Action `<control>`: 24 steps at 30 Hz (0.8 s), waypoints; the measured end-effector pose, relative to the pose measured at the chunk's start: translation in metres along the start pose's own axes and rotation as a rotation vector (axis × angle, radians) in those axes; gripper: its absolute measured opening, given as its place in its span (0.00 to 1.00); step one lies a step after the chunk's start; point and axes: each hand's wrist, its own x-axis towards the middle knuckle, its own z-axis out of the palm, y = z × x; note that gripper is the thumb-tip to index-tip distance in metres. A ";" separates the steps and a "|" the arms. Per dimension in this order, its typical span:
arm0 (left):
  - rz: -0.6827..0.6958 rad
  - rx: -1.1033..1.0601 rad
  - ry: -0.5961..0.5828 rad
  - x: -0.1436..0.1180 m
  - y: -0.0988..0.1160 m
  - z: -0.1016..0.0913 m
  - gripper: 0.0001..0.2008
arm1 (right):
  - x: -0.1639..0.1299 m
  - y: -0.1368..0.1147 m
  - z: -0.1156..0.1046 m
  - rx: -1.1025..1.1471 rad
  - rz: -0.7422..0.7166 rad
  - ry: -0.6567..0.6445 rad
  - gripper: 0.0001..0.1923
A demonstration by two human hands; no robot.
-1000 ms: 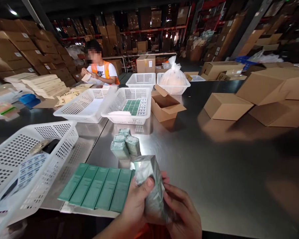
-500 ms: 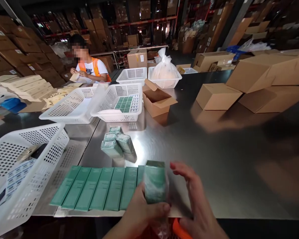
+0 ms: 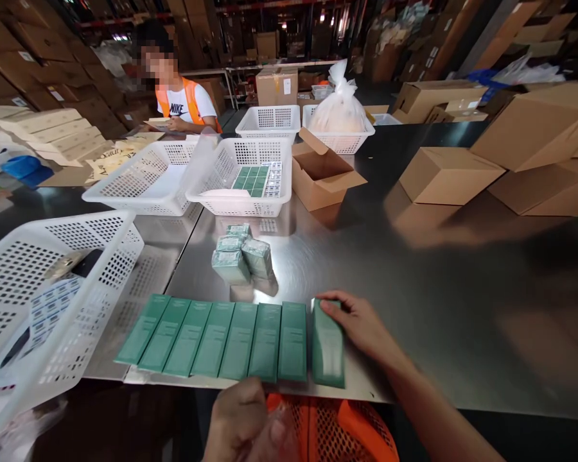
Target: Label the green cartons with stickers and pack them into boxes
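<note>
The steel table (image 3: 414,308) carries everything; at its left edge stands a large white basket (image 3: 52,301) with printed sheets in it, and farther back a second white basket (image 3: 243,176) holds a flat of small green packs; an open carton (image 3: 322,173) sits just beside that one. Across the table a co-worker in an orange vest (image 3: 183,106) handles papers, well apart from the person's own hands.

Near the front edge lies the row of green boxes (image 3: 216,339), seven side by side and touching; an eighth green box (image 3: 327,343) lies flat just to their right, with a narrow gap not closed. By the look of it, the row is well along; what seems left is the cluster of wrapped boxes (image 3: 241,255) near the table's middle, each in its clear film.

The right hand (image 3: 361,324) rests on the eighth box, fingers spread and flat, pressing rather than gripping; the left hand (image 3: 243,420), below the table edge, is closed around crumpled clear film (image 3: 282,436).
</note>
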 end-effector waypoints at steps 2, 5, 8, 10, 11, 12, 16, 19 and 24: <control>-0.020 -0.032 0.154 0.000 0.002 -0.008 0.24 | 0.005 -0.001 0.017 -0.194 -0.116 0.062 0.18; -0.135 -0.215 0.312 0.002 0.007 -0.008 0.16 | 0.025 -0.027 0.036 -0.396 -0.303 0.234 0.24; -0.223 -0.311 0.243 0.005 0.010 -0.002 0.09 | 0.060 -0.069 0.053 -0.477 -0.503 0.179 0.32; -0.182 -0.249 0.107 0.008 0.011 -0.002 0.11 | 0.083 -0.092 0.062 -0.560 -0.567 0.074 0.37; -0.152 -0.210 0.043 0.010 0.011 -0.004 0.12 | 0.090 -0.099 0.063 -0.593 -0.564 0.026 0.38; -0.139 -0.190 -0.009 0.013 0.010 -0.007 0.14 | 0.094 -0.103 0.063 -0.603 -0.547 -0.006 0.38; -0.317 -0.301 -0.085 0.026 0.006 -0.017 0.19 | 0.067 -0.095 0.049 -0.307 -0.467 0.149 0.35; -0.456 -0.583 -0.045 0.041 0.007 -0.014 0.25 | 0.013 -0.073 0.048 0.031 -0.462 0.308 0.29; -0.332 -1.007 0.333 0.073 0.020 0.003 0.26 | -0.063 -0.031 0.074 0.162 -0.544 0.189 0.24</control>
